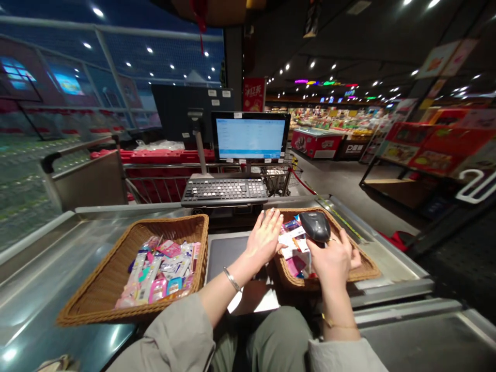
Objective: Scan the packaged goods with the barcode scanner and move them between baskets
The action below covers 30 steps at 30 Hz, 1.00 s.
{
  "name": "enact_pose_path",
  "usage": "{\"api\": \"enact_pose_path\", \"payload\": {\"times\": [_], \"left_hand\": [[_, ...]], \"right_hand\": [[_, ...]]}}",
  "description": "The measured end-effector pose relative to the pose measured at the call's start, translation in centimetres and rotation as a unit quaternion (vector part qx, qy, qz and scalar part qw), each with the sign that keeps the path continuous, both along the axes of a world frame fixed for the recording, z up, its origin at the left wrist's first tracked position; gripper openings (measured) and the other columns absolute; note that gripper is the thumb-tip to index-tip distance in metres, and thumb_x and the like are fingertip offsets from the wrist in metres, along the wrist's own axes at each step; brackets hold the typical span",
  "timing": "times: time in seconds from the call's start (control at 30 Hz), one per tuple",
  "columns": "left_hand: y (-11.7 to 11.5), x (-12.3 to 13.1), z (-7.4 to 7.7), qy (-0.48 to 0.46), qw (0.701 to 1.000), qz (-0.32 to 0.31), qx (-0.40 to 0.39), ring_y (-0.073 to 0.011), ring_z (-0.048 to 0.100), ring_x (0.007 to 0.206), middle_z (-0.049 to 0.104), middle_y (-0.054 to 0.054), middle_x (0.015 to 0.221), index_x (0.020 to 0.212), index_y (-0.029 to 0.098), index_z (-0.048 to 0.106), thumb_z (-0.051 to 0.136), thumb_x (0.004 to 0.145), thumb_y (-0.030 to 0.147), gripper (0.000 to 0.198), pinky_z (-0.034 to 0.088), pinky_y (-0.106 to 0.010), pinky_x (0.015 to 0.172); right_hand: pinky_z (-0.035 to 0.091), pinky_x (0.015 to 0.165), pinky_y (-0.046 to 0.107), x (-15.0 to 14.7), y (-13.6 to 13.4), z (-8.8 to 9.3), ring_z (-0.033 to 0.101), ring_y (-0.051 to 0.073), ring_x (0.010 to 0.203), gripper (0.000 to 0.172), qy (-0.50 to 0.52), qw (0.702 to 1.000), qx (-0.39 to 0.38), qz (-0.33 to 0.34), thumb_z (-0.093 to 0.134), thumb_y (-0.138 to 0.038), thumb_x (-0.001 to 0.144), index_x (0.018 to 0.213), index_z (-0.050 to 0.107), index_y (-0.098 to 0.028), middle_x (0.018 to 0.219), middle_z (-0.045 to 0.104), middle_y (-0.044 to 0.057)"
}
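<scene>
Directions are read from our seat, with 12 o'clock straight ahead.

Right hand (336, 256): we find it clenched around a black device (315, 226), rounded like a scanner head. The black device sits at 1 o'clock, raised above the right basket (368, 271) and partly covering its contents. We cannot tell which way its underside points.

Left hand (265, 235): we find it grasping nothing that we can see. The palm faces down, the fingers are extended toward 12 o'clock and the thumb points toward 2 o'clock, near a white packet (290, 241) in the right basket. The hand lies over the near-left side of that basket; we cannot tell whether it presses on the rim. A silver bangle (231, 279) encircles the wrist.

Bench: both wicker baskets rest on the metal bench (23, 289). At 10 o'clock we locate the left basket (104, 263), tilted in our view, with small packages (170, 249) in pink, white and blue gathered toward its right side. A grey pad (225, 253) lies between the baskets.

At 12 o'clock we note a black keyboard (225, 190) and, behind it, a monitor (250, 137) with a lit blue-white screen.
</scene>
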State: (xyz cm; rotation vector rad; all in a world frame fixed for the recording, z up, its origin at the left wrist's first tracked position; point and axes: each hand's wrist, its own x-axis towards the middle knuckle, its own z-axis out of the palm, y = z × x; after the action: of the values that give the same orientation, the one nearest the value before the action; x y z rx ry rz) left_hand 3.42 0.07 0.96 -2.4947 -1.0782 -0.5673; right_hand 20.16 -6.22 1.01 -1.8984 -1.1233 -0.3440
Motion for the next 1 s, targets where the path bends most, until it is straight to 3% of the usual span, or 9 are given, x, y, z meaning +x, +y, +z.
{"api": "enact_pose_path", "payload": {"times": [0.37, 0.67, 1.0], "left_hand": [[-0.6, -11.0, -0.5, -0.006, 0.995, 0.099, 0.006, -0.0323, 0.025, 0.149, 0.034, -0.019, 0.157, 0.149, 0.006, 0.036, 0.063, 0.087, 0.053, 0.082, 0.021, -0.052, 0.122], [-1.5, -21.1, -1.4, 0.008, 0.982, 0.190, -0.017, -0.0322, 0.027, 0.148, 0.036, -0.019, 0.156, 0.147, 0.006, 0.040, 0.062, 0.089, 0.046, 0.074, 0.024, -0.051, 0.121], [-2.0, -31.5, -2.4, 0.087, 0.961, 0.252, -0.066, -0.0274, 0.030, 0.148, 0.040, -0.015, 0.155, 0.141, 0.018, 0.050, 0.051, 0.090, 0.011, 0.052, 0.021, -0.053, 0.121]], "right_hand": [[0.015, 0.106, 0.054, -8.0, 2.2, 1.0, 0.046, 0.032, 0.126, 0.044, -0.002, 0.995, -0.018, 0.098, 0.050, -0.057, 0.076, 0.090, 0.073, -0.022, 0.107, 0.073, 0.013], [0.014, 0.107, 0.055, -13.7, 3.5, 0.1, 0.042, 0.032, 0.131, 0.037, -0.038, 0.978, -0.029, 0.204, 0.052, -0.049, 0.079, 0.092, 0.071, -0.021, 0.114, 0.072, 0.009], [0.016, 0.106, 0.057, -18.7, 3.4, -1.0, 0.041, 0.031, 0.134, 0.030, -0.072, 0.959, -0.057, 0.267, 0.054, -0.037, 0.079, 0.098, 0.071, -0.022, 0.116, 0.071, 0.007]]}}
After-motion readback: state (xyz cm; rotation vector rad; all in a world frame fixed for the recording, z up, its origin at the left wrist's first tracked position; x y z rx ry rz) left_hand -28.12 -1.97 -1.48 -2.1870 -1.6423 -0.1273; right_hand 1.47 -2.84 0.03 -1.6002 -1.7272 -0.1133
